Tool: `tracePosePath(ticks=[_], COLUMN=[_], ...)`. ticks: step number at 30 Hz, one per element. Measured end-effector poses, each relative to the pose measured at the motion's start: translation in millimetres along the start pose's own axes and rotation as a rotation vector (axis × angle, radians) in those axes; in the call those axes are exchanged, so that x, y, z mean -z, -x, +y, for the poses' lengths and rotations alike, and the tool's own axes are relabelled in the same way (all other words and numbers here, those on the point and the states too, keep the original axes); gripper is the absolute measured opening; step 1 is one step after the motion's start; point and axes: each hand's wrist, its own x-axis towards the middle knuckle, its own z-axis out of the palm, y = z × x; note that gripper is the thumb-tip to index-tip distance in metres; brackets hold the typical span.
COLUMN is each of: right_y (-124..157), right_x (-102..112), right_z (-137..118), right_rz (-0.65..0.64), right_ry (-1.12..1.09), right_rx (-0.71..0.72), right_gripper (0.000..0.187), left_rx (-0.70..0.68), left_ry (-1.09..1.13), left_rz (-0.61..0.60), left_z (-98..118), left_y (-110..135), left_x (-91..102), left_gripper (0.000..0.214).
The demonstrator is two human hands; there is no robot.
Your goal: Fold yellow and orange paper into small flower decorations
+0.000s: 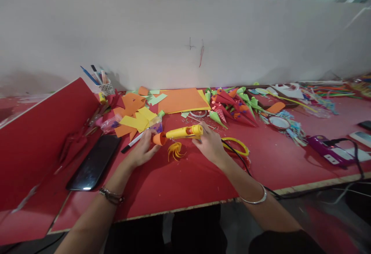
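Observation:
My right hand [211, 144] grips a yellow glue gun [184, 132] that lies level over the red table [188, 180], its orange tip pointing left. My left hand [143, 150] is closed in a pinch on a small orange paper piece [159, 138] right at the gun's tip. A curled yellow-orange paper flower [175, 150] lies on the table just below the gun, between my hands. A black cord [246, 169] runs from the gun off the table's front edge.
A black phone [94, 162] and a marker [131, 142] lie to the left, beside a leaning red board [40, 138]. Orange and yellow paper scraps [136, 115], an orange sheet [181, 100] and several paper cones [232, 105] sit behind. A yellow ring [236, 145] and a purple device [326, 150] lie to the right.

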Motion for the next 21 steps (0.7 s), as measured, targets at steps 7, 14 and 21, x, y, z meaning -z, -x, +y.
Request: tracePosePath(ticks=[7,14,21], right_y=[0.7,0.5,0.9], right_x=[-1.0,-0.3,-1.9], right_z=[1.4,-0.3,0.8], right_rz=[-0.049,-0.082,-0.082], right_ry=[0.004,0.033,0.003], right_rx=[0.028,0.043,0.017], right_gripper=[0.019,0.022,0.022], left_rx=[0.009,-0.002,-0.001], left_ry=[-0.024,-0.098,-0.186], left_rz=[0.051,0.095,0.172], left_z=[-2.8,-4.4,-8.5], left_y=[-0.7,-1.3,-0.8], left_x=[-2.4,-2.9,-6.6], left_gripper=[0.026,0.025,0.025])
